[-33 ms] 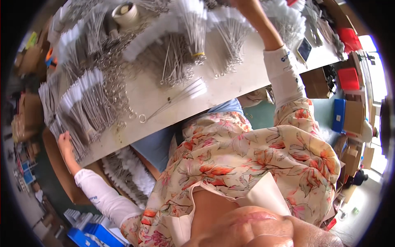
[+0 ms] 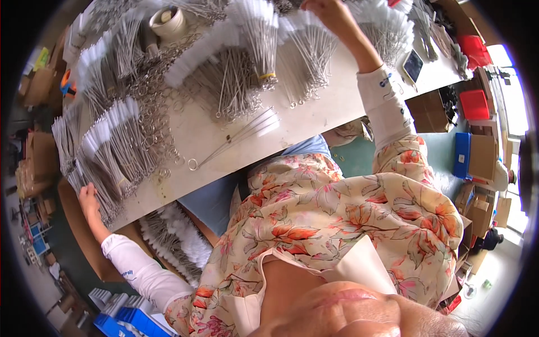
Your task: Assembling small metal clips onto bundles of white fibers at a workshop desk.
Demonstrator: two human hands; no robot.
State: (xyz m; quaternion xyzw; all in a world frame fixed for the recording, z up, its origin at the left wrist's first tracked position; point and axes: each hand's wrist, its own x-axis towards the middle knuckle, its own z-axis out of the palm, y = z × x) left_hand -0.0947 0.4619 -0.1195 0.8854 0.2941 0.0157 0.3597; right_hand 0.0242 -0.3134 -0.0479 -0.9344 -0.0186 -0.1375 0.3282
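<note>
Bunches of thin wire brushes with white bristle ends and looped handles [image 2: 118,140] lie along the left of the white table. My left hand [image 2: 88,199] is at the table's left corner, fingers curled against the edge of the nearest bunch; what they hold, if anything, is hidden. At the far edge of the view, my right hand [image 2: 325,8] reaches over the table behind more brush bunches [image 2: 309,48]. Its fingers are drawn together, and I cannot make out what is in them. A few loose brushes [image 2: 236,137] lie between my hands near the front edge.
Many metal rings [image 2: 157,121] are scattered on the table [image 2: 202,135]. A white roll [image 2: 168,23] stands at the back, and a phone [image 2: 413,66] lies at the right. Below the table, a cardboard box [image 2: 84,238] stands at the left beside more white brushes [image 2: 182,236].
The view has shifted very slightly. My right hand shows a little more at the upper edge; my left hand stays at the same bunch.
</note>
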